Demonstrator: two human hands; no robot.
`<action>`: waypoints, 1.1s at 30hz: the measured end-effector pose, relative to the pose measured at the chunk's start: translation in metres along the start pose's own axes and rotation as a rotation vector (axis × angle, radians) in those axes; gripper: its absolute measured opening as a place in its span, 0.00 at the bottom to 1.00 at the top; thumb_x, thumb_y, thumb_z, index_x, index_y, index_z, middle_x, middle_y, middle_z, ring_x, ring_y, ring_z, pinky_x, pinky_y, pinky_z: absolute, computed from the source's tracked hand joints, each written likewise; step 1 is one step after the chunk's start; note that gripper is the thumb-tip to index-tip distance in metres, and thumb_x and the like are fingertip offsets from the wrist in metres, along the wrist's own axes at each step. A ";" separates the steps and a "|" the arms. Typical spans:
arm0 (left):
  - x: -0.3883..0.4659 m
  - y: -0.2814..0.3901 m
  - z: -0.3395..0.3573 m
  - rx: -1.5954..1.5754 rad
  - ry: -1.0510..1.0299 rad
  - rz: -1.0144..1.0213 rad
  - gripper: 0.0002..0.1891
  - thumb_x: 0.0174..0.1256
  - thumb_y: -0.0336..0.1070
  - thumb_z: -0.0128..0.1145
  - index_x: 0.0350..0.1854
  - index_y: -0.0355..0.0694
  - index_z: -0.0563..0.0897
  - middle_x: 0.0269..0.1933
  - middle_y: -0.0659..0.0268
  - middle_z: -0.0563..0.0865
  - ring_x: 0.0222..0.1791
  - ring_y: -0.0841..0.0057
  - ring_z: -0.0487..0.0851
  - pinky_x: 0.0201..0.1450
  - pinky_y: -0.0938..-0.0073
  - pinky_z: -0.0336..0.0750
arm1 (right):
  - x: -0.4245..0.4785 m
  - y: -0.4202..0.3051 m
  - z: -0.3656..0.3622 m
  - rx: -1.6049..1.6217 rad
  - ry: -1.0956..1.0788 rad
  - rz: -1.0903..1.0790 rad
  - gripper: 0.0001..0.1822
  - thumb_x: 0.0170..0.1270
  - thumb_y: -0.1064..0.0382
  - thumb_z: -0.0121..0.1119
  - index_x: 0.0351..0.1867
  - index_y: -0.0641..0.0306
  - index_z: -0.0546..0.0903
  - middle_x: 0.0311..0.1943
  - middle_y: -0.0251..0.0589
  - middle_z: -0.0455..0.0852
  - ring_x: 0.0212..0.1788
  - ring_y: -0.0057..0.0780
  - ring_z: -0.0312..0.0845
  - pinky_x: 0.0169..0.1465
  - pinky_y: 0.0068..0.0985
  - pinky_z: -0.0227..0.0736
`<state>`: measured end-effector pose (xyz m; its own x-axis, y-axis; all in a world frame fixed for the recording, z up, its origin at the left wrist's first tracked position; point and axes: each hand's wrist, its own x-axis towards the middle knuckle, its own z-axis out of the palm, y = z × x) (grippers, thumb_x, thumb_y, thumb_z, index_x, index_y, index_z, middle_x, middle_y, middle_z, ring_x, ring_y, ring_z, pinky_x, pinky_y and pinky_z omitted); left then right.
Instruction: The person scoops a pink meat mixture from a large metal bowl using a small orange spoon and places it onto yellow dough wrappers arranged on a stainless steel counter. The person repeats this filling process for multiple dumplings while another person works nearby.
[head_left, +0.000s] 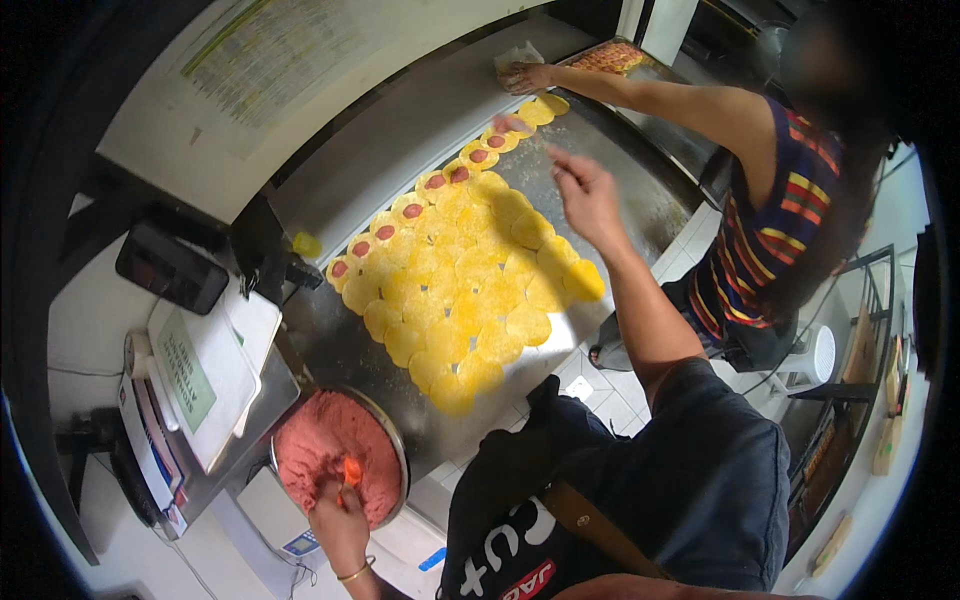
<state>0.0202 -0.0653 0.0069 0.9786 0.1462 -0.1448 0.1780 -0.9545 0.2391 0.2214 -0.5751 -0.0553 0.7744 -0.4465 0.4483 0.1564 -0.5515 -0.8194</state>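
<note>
In the head view, my left hand (341, 517), with a bangle on the wrist, grips a small orange utensil (352, 472) over pink ground filling (375, 442) in a round metal bowl (406, 469). My right hand (589, 195) is raised over the metal worktop, thumb and forefinger a little apart, and I see nothing in it. Below it, overlapping round yellow wrappers (472, 285) cover the worktop. Along their far edge, several wrappers bear a small dab of filling (412, 211). A blurred pink shape (512, 124) shows over that row; I cannot tell what it is.
A co-worker in a striped top (802, 195) stands at the right, one hand (525, 77) on a pale cloth or bag (520, 56). Behind lies a tray of filled pieces (611, 56). Left are a phone (171, 268), papers (217, 360) and a scale (277, 510) by the bowl.
</note>
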 end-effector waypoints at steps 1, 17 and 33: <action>0.000 0.003 -0.001 0.012 -0.006 -0.015 0.09 0.71 0.35 0.59 0.39 0.35 0.86 0.34 0.41 0.87 0.38 0.41 0.88 0.42 0.46 0.79 | 0.019 0.013 0.000 -0.081 0.069 -0.044 0.19 0.70 0.70 0.59 0.60 0.60 0.89 0.45 0.51 0.91 0.47 0.43 0.88 0.57 0.32 0.80; -0.025 0.016 -0.007 -0.002 0.050 -0.096 0.09 0.73 0.36 0.59 0.42 0.35 0.86 0.39 0.44 0.89 0.41 0.40 0.87 0.45 0.47 0.80 | -0.055 0.127 0.041 0.000 0.071 0.350 0.14 0.75 0.66 0.57 0.55 0.68 0.86 0.38 0.48 0.90 0.38 0.31 0.84 0.46 0.33 0.79; -0.039 -0.038 0.004 -0.020 0.338 0.284 0.08 0.71 0.38 0.56 0.38 0.40 0.85 0.35 0.52 0.90 0.37 0.51 0.90 0.40 0.49 0.83 | -0.219 -0.241 0.133 -0.271 -1.033 -1.067 0.10 0.64 0.65 0.58 0.42 0.66 0.85 0.40 0.51 0.90 0.38 0.49 0.90 0.39 0.44 0.84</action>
<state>-0.0255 -0.0361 0.0000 0.9671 -0.0408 0.2510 -0.1038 -0.9644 0.2433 0.0954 -0.2511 -0.0036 0.4702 0.8498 0.2382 0.8825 -0.4488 -0.1409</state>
